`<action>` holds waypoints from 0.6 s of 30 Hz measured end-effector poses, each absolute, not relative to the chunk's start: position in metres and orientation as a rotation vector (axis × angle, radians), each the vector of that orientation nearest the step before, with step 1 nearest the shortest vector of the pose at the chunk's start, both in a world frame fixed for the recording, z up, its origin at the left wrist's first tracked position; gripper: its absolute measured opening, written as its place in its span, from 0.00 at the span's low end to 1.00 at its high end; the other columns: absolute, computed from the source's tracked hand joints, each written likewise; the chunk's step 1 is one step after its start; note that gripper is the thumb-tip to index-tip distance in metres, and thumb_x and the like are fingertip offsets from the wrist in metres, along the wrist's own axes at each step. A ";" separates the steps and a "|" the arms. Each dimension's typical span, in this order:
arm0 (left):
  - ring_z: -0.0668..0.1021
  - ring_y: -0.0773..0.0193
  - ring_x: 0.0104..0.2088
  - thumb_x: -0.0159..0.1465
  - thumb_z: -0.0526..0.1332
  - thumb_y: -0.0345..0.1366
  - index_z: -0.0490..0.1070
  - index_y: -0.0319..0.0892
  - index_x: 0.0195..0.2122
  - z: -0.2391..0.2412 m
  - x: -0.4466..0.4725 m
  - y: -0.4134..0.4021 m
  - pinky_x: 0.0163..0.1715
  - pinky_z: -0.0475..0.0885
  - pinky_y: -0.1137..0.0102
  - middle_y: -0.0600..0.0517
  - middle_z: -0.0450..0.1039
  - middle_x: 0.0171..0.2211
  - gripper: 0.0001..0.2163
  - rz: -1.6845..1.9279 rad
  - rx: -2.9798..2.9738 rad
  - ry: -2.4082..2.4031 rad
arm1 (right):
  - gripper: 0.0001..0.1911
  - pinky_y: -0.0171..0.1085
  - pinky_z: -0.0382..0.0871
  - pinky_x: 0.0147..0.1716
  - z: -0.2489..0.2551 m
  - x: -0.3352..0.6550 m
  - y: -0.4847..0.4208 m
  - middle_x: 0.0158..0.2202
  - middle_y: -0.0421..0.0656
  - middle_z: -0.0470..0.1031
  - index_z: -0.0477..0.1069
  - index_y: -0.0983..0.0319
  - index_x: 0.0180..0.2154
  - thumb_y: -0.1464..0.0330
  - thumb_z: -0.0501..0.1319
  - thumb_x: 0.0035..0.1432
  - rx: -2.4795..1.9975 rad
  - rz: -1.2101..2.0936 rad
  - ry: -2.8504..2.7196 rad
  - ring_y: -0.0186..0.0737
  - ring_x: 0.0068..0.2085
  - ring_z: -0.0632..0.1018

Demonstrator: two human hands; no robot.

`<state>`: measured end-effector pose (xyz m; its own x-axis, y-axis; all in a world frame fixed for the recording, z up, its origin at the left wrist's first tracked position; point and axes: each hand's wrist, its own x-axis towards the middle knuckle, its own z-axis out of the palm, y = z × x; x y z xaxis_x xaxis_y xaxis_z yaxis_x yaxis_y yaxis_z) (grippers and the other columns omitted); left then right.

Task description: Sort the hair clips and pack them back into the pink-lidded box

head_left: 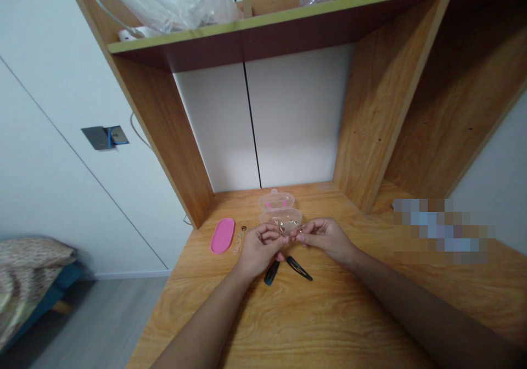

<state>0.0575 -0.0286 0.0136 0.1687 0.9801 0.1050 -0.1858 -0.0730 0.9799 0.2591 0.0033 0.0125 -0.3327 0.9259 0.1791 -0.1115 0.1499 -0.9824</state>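
Observation:
My left hand and my right hand meet over the wooden desk, fingers pinched together on a small gold-coloured hair clip held between them. Two black snap hair clips lie on the desk just below my hands, one partly under my left hand. Behind my hands stand two clear plastic oval containers, the far one with something pink inside.
A pink oval lid lies to the left, with small hair ties beside it. Wooden side panels close in the desk on both sides. A shelf above carries clear plastic bags. A bed stands at far left.

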 end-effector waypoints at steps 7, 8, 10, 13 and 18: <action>0.76 0.71 0.16 0.57 0.70 0.48 0.72 0.35 0.44 0.012 0.058 -0.028 0.18 0.71 0.76 0.42 0.81 0.39 0.22 1.161 1.277 0.860 | 0.25 0.35 0.72 0.28 0.020 0.260 0.004 0.26 0.39 0.79 0.71 0.61 0.31 0.60 0.79 0.33 -0.816 1.277 -1.430 0.37 0.27 0.79; 0.77 0.71 0.17 0.57 0.69 0.48 0.72 0.35 0.45 0.012 0.058 -0.029 0.18 0.71 0.76 0.41 0.80 0.42 0.23 1.149 1.275 0.850 | 0.27 0.34 0.70 0.26 0.020 0.260 0.005 0.25 0.38 0.78 0.72 0.61 0.35 0.61 0.79 0.33 -0.832 1.270 -1.419 0.35 0.25 0.77; 0.78 0.70 0.18 0.57 0.69 0.48 0.72 0.36 0.47 0.013 0.059 -0.030 0.19 0.72 0.76 0.39 0.80 0.44 0.24 1.117 1.281 0.836 | 0.30 0.33 0.67 0.22 0.019 0.261 0.006 0.24 0.38 0.78 0.73 0.61 0.41 0.61 0.79 0.35 -0.864 1.263 -1.409 0.33 0.22 0.75; 0.78 0.69 0.18 0.57 0.69 0.49 0.72 0.36 0.49 0.014 0.058 -0.030 0.20 0.73 0.75 0.38 0.79 0.46 0.25 1.078 1.296 0.835 | 0.25 0.35 0.68 0.23 0.014 0.261 0.008 0.26 0.43 0.81 0.77 0.64 0.37 0.58 0.77 0.38 -0.889 1.264 -1.411 0.35 0.22 0.75; 0.78 0.71 0.18 0.57 0.68 0.49 0.74 0.36 0.49 0.014 0.058 -0.029 0.20 0.72 0.75 0.38 0.77 0.49 0.24 1.093 1.298 0.845 | 0.20 0.36 0.70 0.25 0.016 0.261 0.007 0.26 0.45 0.80 0.79 0.64 0.31 0.53 0.74 0.44 -0.918 1.204 -1.431 0.35 0.23 0.75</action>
